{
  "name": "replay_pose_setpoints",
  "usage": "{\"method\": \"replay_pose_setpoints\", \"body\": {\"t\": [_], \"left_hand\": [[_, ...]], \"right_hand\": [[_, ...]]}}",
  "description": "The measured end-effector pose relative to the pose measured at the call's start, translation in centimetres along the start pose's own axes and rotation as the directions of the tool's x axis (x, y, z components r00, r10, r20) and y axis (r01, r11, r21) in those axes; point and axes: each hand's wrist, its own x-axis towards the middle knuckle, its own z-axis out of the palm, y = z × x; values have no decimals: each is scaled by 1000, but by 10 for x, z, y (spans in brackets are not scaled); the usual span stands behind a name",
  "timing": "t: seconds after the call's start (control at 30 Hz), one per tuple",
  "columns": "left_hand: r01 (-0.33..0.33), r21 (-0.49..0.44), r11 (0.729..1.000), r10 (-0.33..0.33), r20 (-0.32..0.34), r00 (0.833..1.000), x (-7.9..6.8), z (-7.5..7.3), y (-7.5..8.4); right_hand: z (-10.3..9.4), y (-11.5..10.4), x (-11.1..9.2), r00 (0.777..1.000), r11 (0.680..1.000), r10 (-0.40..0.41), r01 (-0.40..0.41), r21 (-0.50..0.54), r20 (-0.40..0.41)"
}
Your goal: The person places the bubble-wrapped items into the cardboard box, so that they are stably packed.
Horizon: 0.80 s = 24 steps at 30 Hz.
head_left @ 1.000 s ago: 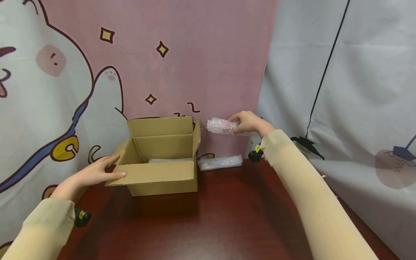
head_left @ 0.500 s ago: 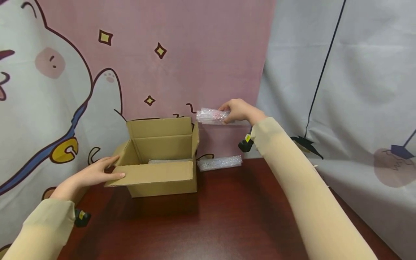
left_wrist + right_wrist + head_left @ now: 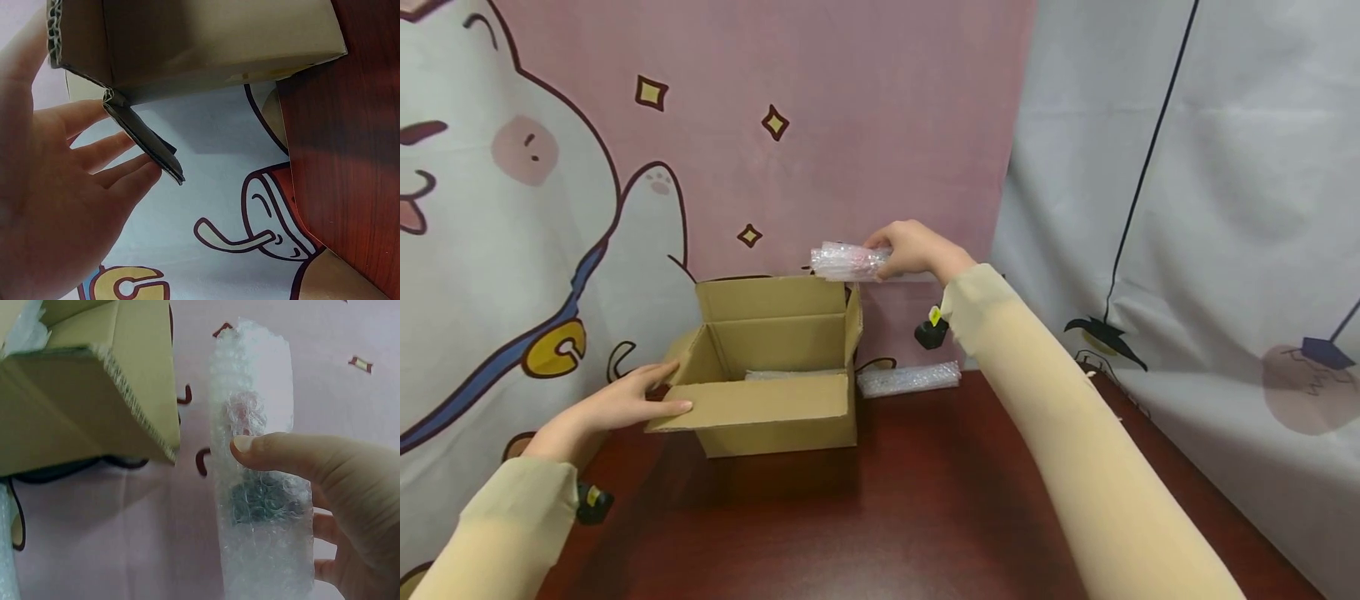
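Note:
In the head view, my right hand (image 3: 913,250) grips a long bubble-wrapped package (image 3: 847,262) above the back right of an open cardboard box (image 3: 778,433). The right wrist view shows my thumb across the front of the bubble-wrapped package (image 3: 265,550); something pink and something dark green show through the plastic. My left hand (image 3: 617,412) holds the box at its front left corner, thumb on the front flap (image 3: 760,398). In the left wrist view, the left hand's fingers (image 3: 103,150) lie against the side flap (image 3: 142,134). Another bubble-wrapped piece (image 3: 790,374) lies inside the box, mostly hidden.
One more bubble-wrapped package (image 3: 910,380) lies on the dark red table (image 3: 925,500), right of the box against the pink printed backdrop (image 3: 880,108). A pale curtain (image 3: 1150,208) hangs along the right side. The box's flaps stand spread outward.
My right hand has moved left and upward with the bubble-wrapped package, toward the box. The left hand and the box have stayed in place.

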Motion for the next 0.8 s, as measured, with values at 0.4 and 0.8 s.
{"method": "replay_pose_setpoints", "body": {"t": [0.4,0.8], "left_hand": [[-14,-4,1000,14,-9,1000,-1,-1,-1],[11,12,1000,-10,-22,1000,-4,5,9]], "right_hand": [[19,-51,28,996,996,-83,82,-43,-19],[55,-87,44,997,993,-80,81,-91,12]]}}
